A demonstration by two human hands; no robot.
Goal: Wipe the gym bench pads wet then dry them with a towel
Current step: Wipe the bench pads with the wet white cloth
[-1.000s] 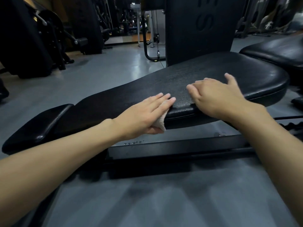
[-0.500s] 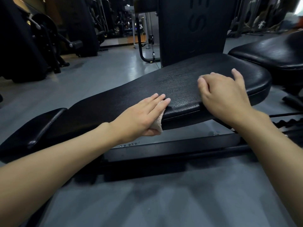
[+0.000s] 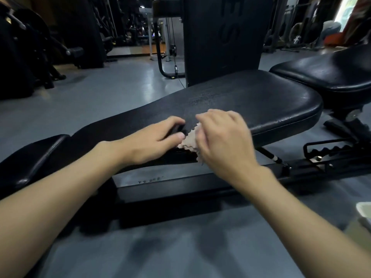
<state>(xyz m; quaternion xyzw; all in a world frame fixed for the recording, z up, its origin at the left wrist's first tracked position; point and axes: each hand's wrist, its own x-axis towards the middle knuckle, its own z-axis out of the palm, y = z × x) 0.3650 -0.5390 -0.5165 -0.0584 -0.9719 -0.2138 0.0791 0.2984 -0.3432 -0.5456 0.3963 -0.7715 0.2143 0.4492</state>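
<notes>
Cloth [image 3: 189,140] gripped in right hand [image 3: 222,141] over bench pad [image 3: 261,101], left hand [image 3: 152,141] curled beside, grasp unclear; second bench [image 3: 331,77] right.

Matt black pad [image 3: 251,101], finely cracked; pale pinkish-beige cloth [image 3: 189,140], zigzag-edged; grey-blue floor [image 3: 100,97]; glossy black second pad [image 3: 331,75] at two o'clock.

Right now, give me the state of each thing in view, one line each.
long bench pad, flat, surface scuffed.
cloth, crumpled at the pad's near edge, under the right hand.
right hand, blurred, grips the cloth.
left hand, curled over the pad's near edge, thumb by the cloth.
second bench pad, bare, untouched.
</notes>
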